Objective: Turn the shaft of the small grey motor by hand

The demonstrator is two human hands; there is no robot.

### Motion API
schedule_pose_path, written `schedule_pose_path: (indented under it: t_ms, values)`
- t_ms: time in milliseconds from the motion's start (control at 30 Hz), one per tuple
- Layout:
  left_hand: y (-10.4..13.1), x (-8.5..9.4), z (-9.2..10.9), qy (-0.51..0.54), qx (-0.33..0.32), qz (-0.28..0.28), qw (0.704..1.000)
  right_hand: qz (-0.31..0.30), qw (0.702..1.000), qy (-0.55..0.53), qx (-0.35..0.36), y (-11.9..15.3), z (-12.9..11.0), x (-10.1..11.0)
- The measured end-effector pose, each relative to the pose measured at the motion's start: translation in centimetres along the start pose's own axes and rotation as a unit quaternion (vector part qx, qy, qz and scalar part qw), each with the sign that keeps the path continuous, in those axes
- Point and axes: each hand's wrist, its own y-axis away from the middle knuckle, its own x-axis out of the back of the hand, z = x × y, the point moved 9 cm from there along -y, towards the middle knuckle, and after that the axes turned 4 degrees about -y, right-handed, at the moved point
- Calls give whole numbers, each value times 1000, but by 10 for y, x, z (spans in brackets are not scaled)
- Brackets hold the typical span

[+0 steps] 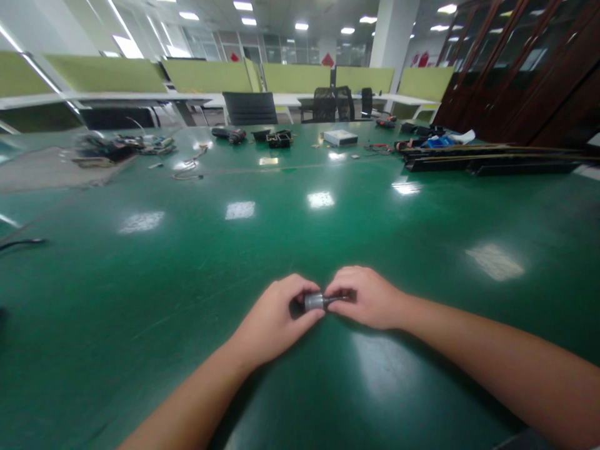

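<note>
Near the middle of the green table (187,281), my left hand (281,319) has its thumb and fingers closed round a small silver and black cylinder (314,302). The cylinder lies sideways, and a thin dark shaft (334,300) sticks out of its right end. My right hand (363,296) pinches this shaft between thumb and fingers, close beside my left fingertips. Part of the cylinder's black left end is hidden in my left hand.
Electronic scrap (154,145) lies at the back left, a power tool (229,135) and black parts (279,139) at the back centre. A white box (340,137) and long dark strips (492,159) are further right. Office chairs (250,108) stand beyond.
</note>
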Motion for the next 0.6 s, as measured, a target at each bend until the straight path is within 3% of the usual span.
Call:
schedule_pose_path:
  t_ms: [600]
  values:
    - [0,1,-2,-4,6,7,1000,-8,1000,7,23,-2,-2,-1]
